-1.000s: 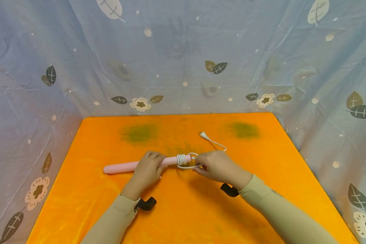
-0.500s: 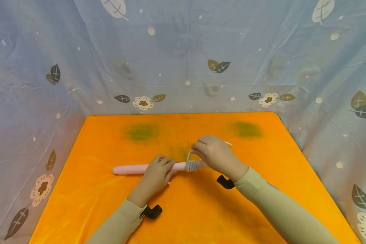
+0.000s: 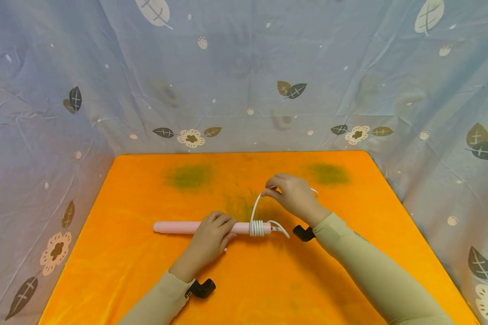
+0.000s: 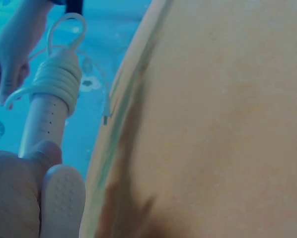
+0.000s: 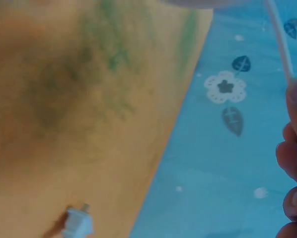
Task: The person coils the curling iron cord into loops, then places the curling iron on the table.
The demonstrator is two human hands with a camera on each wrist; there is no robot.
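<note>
Though earlier beside pink wand [image 3: 176, 227], right grip [image 3: 296, 197] now farther, cord [image 3: 254, 206] between.

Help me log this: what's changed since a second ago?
The right hand, pinching the white cord, has moved toward the curtain, leading it away from the coil. The pink wand has swung from slanted to nearly level. The left hand still grips the wand; the coil stays around it.

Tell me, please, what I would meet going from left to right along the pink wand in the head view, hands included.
The rounded left end of the pink wand → the left hand gripping it → the white cord coiled around it → the right hand pinching that cord.
</note>
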